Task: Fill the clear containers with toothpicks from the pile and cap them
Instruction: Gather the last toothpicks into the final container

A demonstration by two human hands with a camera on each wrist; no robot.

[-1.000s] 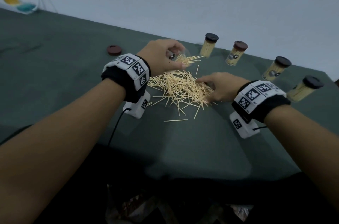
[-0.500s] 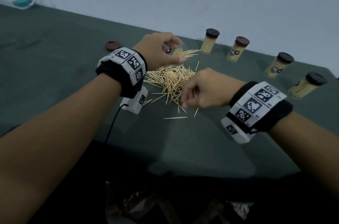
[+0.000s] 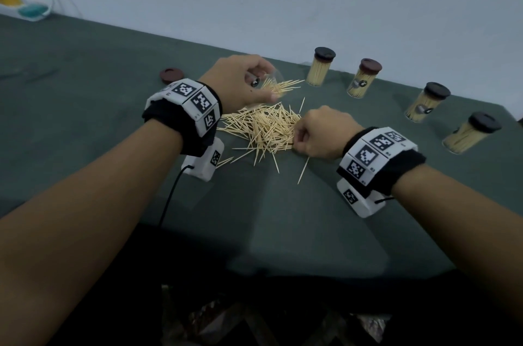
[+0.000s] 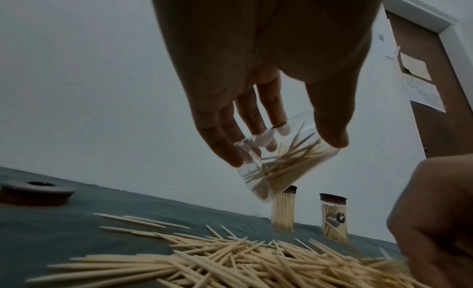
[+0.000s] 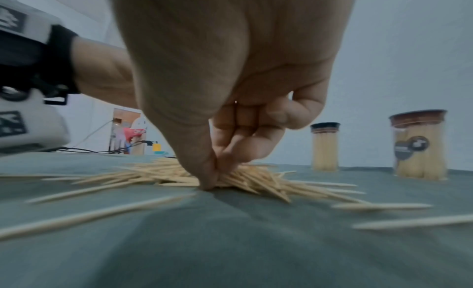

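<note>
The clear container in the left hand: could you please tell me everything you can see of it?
The clear container is a small see-through cylinder, plastic or glass by its look, uncapped and partly filled with pale wooden toothpicks. The left hand grips it from above, fingers on one side and thumb on the other, and holds it tilted above the toothpick pile, clear of the green cloth. In the head view some toothpicks stick out of its open mouth, and a dark round label shows on its wall.
</note>
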